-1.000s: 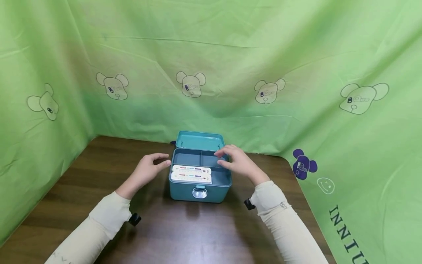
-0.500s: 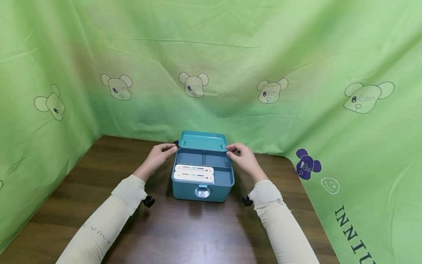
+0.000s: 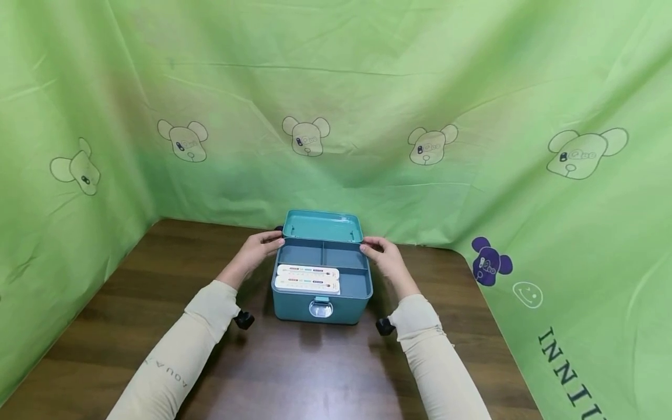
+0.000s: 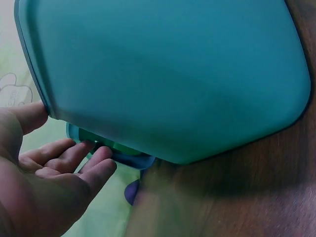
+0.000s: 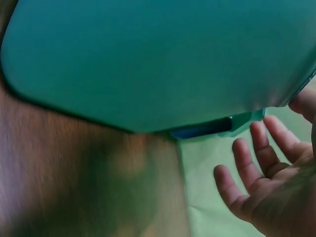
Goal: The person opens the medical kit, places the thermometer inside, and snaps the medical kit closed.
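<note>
A teal storage box [image 3: 320,306] stands on the table with its lid [image 3: 322,225] tilted back behind it. Two white packs with coloured print [image 3: 307,279] lie side by side in its front compartment. My left hand [image 3: 255,252] is at the back left corner, thumb at the box rim and fingertips by the lid's side. In the left wrist view those fingers [image 4: 69,158] reach behind the box. My right hand [image 3: 387,259] mirrors it at the back right, index fingertip touching the lid's edge, its other fingers [image 5: 247,165] spread and fairly straight.
The box's rear compartments [image 3: 300,254] are parted by a divider. A clear latch [image 3: 321,309] sits on its front. Green curtain [image 3: 367,87] with bear prints hangs behind the dark wooden table [image 3: 315,373], close to the lid.
Both hands have moved to the box's back corners. My left came from the left side and my right from above the compartments; now they are at the lid.
</note>
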### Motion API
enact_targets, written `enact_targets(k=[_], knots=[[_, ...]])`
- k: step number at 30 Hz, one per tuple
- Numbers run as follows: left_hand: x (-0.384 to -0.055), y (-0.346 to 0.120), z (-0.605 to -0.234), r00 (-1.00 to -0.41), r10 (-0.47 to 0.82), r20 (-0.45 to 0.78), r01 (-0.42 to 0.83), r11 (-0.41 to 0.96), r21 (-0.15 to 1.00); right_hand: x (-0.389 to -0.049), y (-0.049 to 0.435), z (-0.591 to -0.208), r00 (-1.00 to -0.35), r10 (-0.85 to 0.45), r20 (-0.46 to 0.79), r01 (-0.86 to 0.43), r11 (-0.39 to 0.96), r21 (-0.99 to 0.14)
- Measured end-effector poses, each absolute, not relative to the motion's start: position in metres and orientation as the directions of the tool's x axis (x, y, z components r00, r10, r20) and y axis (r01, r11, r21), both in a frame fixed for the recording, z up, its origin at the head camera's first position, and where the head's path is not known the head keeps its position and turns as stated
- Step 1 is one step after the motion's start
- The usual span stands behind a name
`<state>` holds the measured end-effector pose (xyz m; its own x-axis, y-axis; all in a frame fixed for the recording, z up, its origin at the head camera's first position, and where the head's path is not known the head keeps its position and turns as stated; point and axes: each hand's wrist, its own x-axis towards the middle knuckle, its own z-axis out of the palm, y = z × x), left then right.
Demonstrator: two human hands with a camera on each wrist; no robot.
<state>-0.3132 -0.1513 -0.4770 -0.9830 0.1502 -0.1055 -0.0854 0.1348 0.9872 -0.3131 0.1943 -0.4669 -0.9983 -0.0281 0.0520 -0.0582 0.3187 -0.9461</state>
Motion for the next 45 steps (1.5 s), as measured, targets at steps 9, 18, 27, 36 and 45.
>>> enact_targets(k=[9, 18, 27, 36, 45], knots=[[-0.314, -0.152, -0.482, -0.976, 0.178, -0.125, -0.106, 0.112, 0.988, -0.310, 0.187, -0.469, -0.998, -0.032, -0.059, 0.048, 0.268, -0.962], [-0.317, -0.151, -0.477, -0.978, 0.186, -0.089, -0.070, 0.109, 0.992, -0.310, 0.183, -0.466, -0.999, -0.035, -0.035, 0.025, 0.255, -0.967], [-0.318, -0.150, -0.480, -0.979, 0.187, -0.078, -0.063, 0.081, 0.995, -0.309, 0.181, -0.467, -1.000, -0.022, 0.001, -0.006, 0.250, -0.968], [-0.313, -0.146, -0.476, -0.986, 0.160, -0.034, -0.019, 0.092, 0.996, -0.310, 0.181, -0.471, -0.998, 0.008, 0.058, -0.055, 0.239, -0.970], [-0.313, -0.145, -0.480, -0.992, 0.130, -0.001, 0.013, 0.107, 0.994, -0.307, 0.175, -0.473, -0.991, 0.061, 0.119, -0.105, 0.196, -0.975]])
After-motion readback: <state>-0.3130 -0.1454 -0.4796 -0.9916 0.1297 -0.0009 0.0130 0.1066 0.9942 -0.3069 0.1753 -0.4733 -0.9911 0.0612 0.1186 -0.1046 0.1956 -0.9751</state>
